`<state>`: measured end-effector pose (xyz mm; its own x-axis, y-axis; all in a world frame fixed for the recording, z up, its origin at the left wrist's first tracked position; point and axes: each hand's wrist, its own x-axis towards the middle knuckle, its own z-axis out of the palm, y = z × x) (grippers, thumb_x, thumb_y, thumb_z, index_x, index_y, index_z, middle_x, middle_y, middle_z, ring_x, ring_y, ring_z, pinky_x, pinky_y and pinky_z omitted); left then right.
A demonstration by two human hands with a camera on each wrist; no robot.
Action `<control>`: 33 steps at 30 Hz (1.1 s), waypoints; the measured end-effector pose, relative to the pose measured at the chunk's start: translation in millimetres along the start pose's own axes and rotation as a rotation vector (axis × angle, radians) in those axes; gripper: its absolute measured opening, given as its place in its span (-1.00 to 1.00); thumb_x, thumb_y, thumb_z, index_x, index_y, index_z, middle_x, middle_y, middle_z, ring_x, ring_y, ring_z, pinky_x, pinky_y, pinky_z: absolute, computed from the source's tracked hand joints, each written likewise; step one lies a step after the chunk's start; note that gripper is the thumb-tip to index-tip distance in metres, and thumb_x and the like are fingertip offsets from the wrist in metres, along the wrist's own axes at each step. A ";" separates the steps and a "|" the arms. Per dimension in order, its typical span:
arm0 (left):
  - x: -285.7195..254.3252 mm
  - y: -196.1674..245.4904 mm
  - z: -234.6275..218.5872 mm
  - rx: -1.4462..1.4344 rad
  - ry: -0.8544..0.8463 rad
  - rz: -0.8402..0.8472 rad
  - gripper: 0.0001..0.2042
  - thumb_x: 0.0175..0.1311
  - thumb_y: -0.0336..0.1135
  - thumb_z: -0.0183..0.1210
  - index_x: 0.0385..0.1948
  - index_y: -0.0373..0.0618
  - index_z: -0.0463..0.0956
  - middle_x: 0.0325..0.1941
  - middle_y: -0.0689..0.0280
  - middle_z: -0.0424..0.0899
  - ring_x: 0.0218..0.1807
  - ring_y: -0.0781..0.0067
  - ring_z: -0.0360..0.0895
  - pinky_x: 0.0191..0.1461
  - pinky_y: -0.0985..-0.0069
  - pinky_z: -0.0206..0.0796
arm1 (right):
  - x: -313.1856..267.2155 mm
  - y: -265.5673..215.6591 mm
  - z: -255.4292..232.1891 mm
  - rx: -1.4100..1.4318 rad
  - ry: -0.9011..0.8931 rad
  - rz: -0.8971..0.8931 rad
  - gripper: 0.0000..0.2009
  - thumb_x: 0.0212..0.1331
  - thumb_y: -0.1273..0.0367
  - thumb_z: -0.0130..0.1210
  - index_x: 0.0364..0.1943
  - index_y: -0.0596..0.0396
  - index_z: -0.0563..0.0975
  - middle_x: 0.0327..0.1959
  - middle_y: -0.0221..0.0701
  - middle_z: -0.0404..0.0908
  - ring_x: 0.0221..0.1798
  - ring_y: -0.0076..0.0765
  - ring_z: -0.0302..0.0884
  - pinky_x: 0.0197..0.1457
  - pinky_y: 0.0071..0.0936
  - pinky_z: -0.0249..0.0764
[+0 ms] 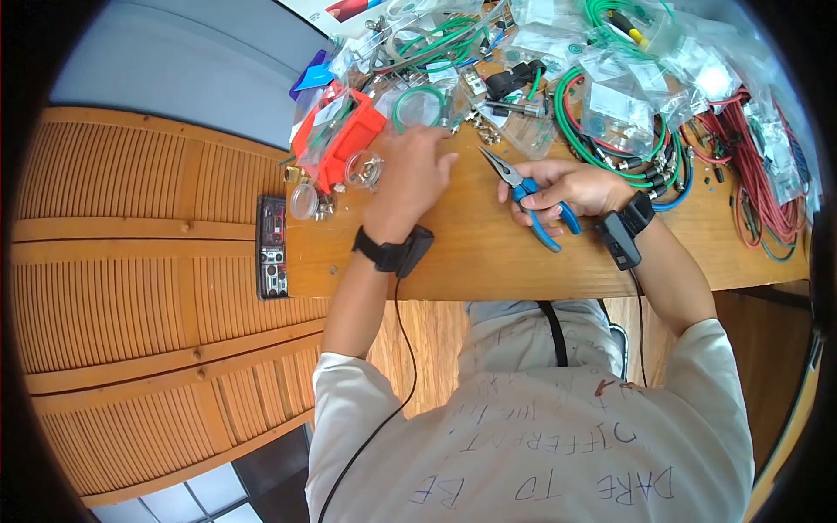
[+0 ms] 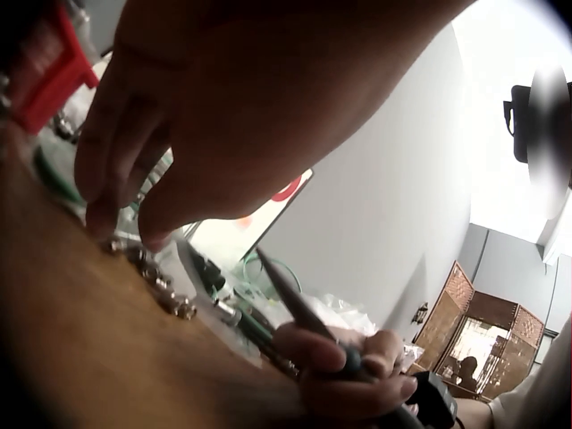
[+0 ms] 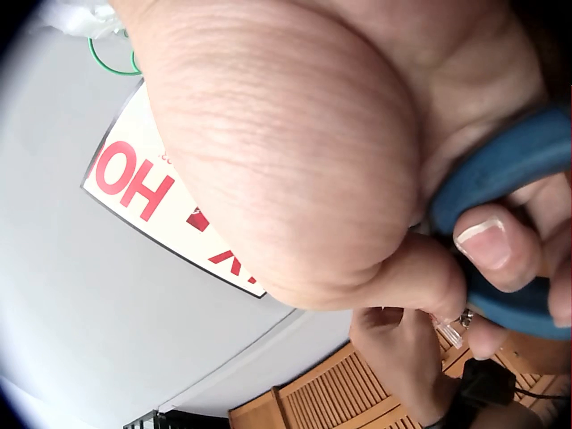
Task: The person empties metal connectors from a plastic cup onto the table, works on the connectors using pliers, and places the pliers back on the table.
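Blue-handled needle-nose pliers point(image 1: 528, 199) are gripped in the right hand point(image 1: 571, 187), jaws pointing up and left over the table. In the right wrist view the fingers curl around the blue handles point(image 3: 509, 165). The left hand point(image 1: 411, 174) reaches over the table, beside the red bin point(image 1: 350, 139) and a small round container point(image 1: 363, 169). In the left wrist view the left hand point(image 2: 214, 116) has its fingers bent loosely downward at small metal connectors point(image 2: 161, 281); whether a fingertip touches one cannot be told. Nothing is visibly held in it.
Coiled green cables point(image 1: 567, 122), plastic bags point(image 1: 615, 109) and red cables point(image 1: 754, 166) cover the table's back and right. A round lid point(image 1: 303, 201) lies at the left edge, near a black packaged item point(image 1: 272, 248). The wooden tabletop point(image 1: 471, 261) shows at the front.
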<state>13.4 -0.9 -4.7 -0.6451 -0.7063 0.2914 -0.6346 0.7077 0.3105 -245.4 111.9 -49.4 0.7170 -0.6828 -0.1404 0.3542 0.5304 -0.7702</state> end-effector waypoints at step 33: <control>32.1 9.6 62.0 -0.145 0.009 0.092 -0.72 0.26 -0.56 0.36 0.00 -0.17 0.62 -0.15 0.11 0.63 -0.16 0.11 0.67 -0.13 0.30 0.50 | 2.0 0.6 -8.6 -0.013 -0.016 -0.041 -0.74 0.52 0.48 0.06 0.21 0.14 0.44 -0.18 -0.36 0.61 -0.48 -0.67 0.40 -0.36 -0.47 0.46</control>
<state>-39.7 -15.9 -48.5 -0.6933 -0.6393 0.3326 -0.5046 0.7602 0.4094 -249.0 106.5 -55.5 0.7113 -0.6958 -0.0991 0.3757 0.4956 -0.7831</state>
